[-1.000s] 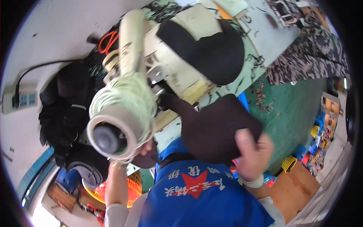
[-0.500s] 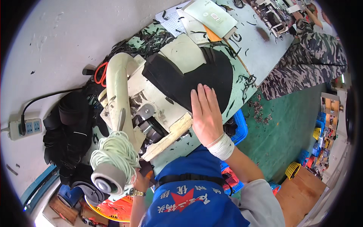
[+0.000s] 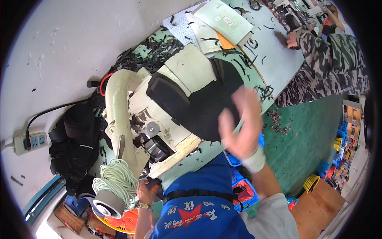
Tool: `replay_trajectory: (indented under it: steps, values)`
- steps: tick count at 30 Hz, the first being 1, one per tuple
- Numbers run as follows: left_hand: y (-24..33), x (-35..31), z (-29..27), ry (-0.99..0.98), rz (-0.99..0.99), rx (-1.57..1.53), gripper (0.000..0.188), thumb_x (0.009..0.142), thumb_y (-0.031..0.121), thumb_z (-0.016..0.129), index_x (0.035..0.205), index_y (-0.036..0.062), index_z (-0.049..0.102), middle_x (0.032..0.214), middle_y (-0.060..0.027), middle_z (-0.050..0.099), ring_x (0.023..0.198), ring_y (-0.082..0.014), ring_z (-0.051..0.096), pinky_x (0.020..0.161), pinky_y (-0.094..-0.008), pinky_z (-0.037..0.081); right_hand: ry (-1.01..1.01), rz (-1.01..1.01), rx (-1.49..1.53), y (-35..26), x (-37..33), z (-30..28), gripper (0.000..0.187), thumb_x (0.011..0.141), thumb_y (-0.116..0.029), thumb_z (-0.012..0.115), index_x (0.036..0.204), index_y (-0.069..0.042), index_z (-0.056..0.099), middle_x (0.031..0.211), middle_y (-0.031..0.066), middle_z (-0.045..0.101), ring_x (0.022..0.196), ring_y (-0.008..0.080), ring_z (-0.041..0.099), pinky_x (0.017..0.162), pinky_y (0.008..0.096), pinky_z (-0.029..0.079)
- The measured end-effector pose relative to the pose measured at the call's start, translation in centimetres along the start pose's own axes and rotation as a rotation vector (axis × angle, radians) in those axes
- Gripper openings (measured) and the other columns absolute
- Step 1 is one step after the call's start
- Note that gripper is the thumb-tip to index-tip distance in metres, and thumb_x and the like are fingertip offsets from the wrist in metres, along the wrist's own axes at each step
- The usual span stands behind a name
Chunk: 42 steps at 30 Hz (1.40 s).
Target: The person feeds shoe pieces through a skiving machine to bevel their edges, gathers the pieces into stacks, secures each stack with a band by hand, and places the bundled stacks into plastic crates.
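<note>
My right hand (image 3: 242, 129) is lifted at the right edge of a large black fabric piece (image 3: 211, 99). Its fingers are apart and smeared by motion, with nothing visible in them. The black piece lies curved over the worktable, beside a cream machine (image 3: 119, 95) with a thick bent arm and a dark metal drum (image 3: 158, 148). My left hand (image 3: 146, 194) is low beside the machine's front end, its fingers curled at a dark brown piece (image 3: 155, 186) that I cannot name. The machine and the coil of pale cord (image 3: 115, 179) stand close to that hand.
Black scraps (image 3: 149, 51) heap behind the machine; papers and a pale green booklet (image 3: 223, 20) lie at the back. Dark fabric (image 3: 75, 139) is piled left, near a power strip (image 3: 30, 142). A blue basket (image 3: 243, 191) stands below the table. A co-worker's camouflage sleeve (image 3: 318, 51) shows far right.
My right hand has come off the black piece and swung right, its fingers spreading. The view has shifted slightly. My left hand stays low by the machine. A co-worker's hand now shows at upper right.
</note>
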State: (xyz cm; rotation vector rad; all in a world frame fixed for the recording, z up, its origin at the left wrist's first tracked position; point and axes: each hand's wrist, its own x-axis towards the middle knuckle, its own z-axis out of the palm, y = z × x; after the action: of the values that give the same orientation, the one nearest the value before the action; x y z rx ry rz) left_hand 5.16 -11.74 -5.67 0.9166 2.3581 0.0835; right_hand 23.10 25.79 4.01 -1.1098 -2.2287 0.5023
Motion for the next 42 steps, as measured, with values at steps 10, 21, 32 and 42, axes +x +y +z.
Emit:
replay_trajectory:
  steps: [10, 21, 32, 42]
  values:
    - [0.4, 0.9, 0.4, 0.013, 0.036, -0.04, 0.051, 0.054, 0.022, 0.085, 0.089, 0.0071, 0.051, 0.091, -0.0134, 0.052, 0.09, -0.033, 0.048, 0.08, -0.0426, 0.04, 0.139, 0.165, 0.464, 4.3, 6.4, 3.8, 0.028, 0.09, -0.012, 0.058, 0.112, 0.004, 0.06, 0.102, 0.0153, 0.066, 0.093, 0.0203, 0.063, 0.085, 0.0295, 0.046]
    - [-0.3, 1.0, 1.0, 0.021, -0.008, -0.046, 0.045, 0.052, 0.02, 0.085, 0.079, 0.0061, 0.053, 0.084, -0.0084, 0.054, 0.087, -0.0302, 0.049, 0.078, -0.0418, 0.039, -0.037, 0.132, 0.058, 5.6, 6.9, 5.6, 0.034, 0.089, -0.009, 0.052, 0.119, 0.007, 0.051, 0.103, 0.026, 0.061, 0.091, 0.0396, 0.06, 0.078, 0.0395, 0.049]
    - [-1.9, -0.1, 0.5, 0.321, 0.203, -0.108, 0.032, 0.063, 0.014, 0.076, 0.079, 0.006, 0.05, 0.08, -0.0104, 0.054, 0.078, -0.0315, 0.052, 0.072, -0.0411, 0.04, 0.198, 0.001, -0.09, 5.0, 6.1, 5.6, 0.027, 0.083, -0.008, 0.061, 0.107, 0.004, 0.057, 0.096, 0.0211, 0.062, 0.089, 0.038, 0.06, 0.077, 0.0409, 0.049]
    - [10.5, 1.2, -9.2, 0.024, 0.317, -1.16, 0.04, 0.086, 0.015, 0.06, 0.116, -0.0057, 0.044, 0.099, -0.0142, 0.061, 0.084, -0.0172, 0.06, 0.071, -0.0299, 0.048, -0.255, -0.641, 0.404, -7.9, 4.1, 11.4, 0.016, 0.077, -0.01, 0.063, 0.092, -0.004, 0.064, 0.082, 0.0074, 0.062, 0.079, 0.0278, 0.059, 0.072, 0.0346, 0.049]
